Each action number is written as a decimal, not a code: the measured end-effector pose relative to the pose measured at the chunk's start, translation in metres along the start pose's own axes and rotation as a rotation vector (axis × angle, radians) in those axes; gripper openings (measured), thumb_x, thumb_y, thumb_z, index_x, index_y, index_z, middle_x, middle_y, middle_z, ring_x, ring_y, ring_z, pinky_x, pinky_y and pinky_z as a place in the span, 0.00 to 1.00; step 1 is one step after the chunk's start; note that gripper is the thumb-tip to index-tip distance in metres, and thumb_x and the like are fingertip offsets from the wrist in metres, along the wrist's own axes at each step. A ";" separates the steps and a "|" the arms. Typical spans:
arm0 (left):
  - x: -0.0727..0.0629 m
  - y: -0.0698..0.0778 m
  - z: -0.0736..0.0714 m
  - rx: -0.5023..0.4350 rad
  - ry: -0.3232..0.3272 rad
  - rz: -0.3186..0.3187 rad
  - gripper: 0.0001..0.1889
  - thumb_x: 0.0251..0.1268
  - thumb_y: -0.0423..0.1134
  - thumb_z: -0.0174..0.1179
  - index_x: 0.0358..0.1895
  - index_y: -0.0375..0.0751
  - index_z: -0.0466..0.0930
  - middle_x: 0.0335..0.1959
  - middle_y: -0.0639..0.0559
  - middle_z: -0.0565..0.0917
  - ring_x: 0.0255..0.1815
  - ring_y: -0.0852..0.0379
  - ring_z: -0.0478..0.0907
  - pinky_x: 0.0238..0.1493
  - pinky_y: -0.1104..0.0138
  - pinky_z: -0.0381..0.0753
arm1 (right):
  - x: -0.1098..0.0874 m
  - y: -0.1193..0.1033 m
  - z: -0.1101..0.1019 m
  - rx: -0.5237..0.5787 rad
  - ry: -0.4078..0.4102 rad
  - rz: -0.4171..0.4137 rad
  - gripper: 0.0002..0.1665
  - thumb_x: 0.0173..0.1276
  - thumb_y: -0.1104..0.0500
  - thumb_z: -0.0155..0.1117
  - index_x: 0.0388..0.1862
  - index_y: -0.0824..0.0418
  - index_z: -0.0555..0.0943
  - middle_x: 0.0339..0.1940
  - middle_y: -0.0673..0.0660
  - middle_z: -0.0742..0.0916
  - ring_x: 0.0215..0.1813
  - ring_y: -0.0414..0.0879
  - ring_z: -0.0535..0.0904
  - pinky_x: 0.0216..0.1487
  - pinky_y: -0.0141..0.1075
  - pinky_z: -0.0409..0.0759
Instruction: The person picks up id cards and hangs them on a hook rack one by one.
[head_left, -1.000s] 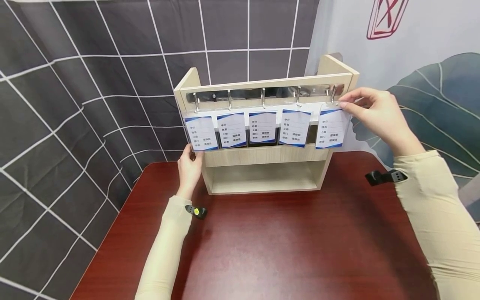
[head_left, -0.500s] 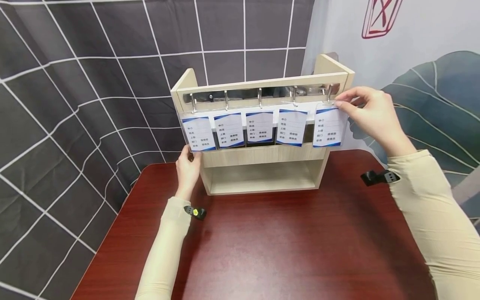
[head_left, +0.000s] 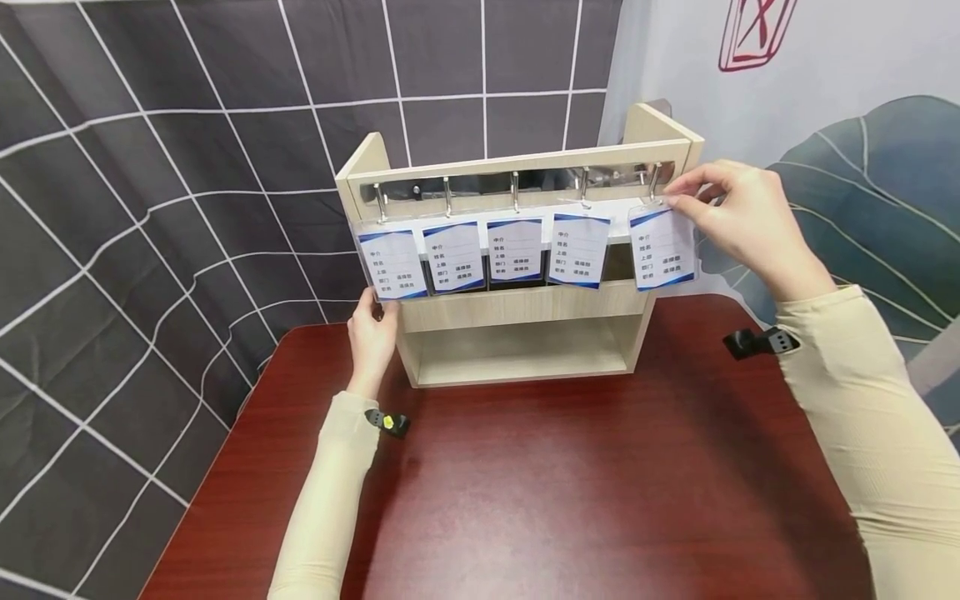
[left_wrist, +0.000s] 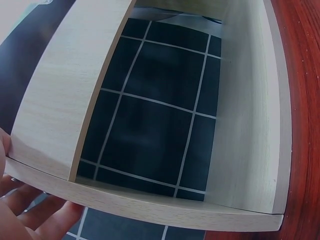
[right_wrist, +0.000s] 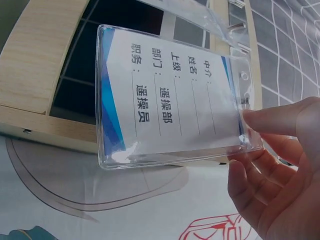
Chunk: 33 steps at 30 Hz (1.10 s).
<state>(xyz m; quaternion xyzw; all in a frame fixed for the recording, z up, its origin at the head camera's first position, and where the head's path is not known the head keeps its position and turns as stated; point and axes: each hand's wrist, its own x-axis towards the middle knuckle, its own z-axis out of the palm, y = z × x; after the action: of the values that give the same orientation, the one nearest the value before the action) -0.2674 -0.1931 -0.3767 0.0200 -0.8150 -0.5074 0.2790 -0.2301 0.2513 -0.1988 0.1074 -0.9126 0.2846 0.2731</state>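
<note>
My right hand (head_left: 750,225) pinches the top edge of a clear-sleeved ID badge (head_left: 663,258), thumb in front. In the right wrist view the badge (right_wrist: 160,95) faces the camera, its slot beside the thumb (right_wrist: 270,117). The badge's top is right at the rightmost hook (head_left: 654,182) on a metal strip. Several similar badges (head_left: 513,250) hang in a row to its left. My left hand (head_left: 373,342) grips the left side panel of the pale wooden shelf (head_left: 517,307). In the left wrist view, its fingers (left_wrist: 50,215) lie along the panel's outer side.
The shelf stands on a dark red table (head_left: 525,467) with an open compartment (head_left: 525,354) at the bottom. Behind it hangs a dark cloth with a white grid (head_left: 517,50). A pale printed cloth (head_left: 675,58) is at the right.
The right hand has shifted the badge slightly right relative to the hook, and the badge has tilted a little. The left hand keeps its place on the shelf. The head view has shifted slightly.
</note>
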 end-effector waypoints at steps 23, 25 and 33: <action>-0.001 0.004 -0.001 0.012 -0.002 -0.015 0.13 0.72 0.39 0.57 0.56 0.40 0.79 0.48 0.39 0.85 0.41 0.44 0.76 0.42 0.56 0.74 | -0.003 0.008 0.001 0.079 -0.025 0.053 0.20 0.68 0.47 0.69 0.47 0.61 0.87 0.29 0.43 0.86 0.29 0.33 0.78 0.26 0.23 0.72; -0.002 0.003 0.000 0.012 -0.005 -0.016 0.14 0.73 0.39 0.57 0.56 0.41 0.78 0.47 0.39 0.85 0.41 0.45 0.75 0.41 0.57 0.73 | -0.003 0.007 0.002 0.083 -0.024 0.060 0.20 0.69 0.47 0.68 0.48 0.61 0.87 0.29 0.43 0.85 0.30 0.34 0.77 0.26 0.24 0.71; -0.002 0.002 0.001 0.011 0.004 -0.006 0.13 0.72 0.39 0.56 0.55 0.40 0.79 0.45 0.39 0.84 0.40 0.44 0.75 0.40 0.58 0.72 | -0.005 0.007 0.006 0.194 -0.022 0.115 0.19 0.70 0.48 0.67 0.48 0.62 0.85 0.28 0.41 0.84 0.31 0.39 0.77 0.27 0.25 0.73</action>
<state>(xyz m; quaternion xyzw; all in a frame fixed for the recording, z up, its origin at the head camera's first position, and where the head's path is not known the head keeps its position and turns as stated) -0.2657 -0.1911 -0.3763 0.0251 -0.8173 -0.5036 0.2789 -0.2311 0.2538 -0.2088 0.0838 -0.8883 0.3858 0.2346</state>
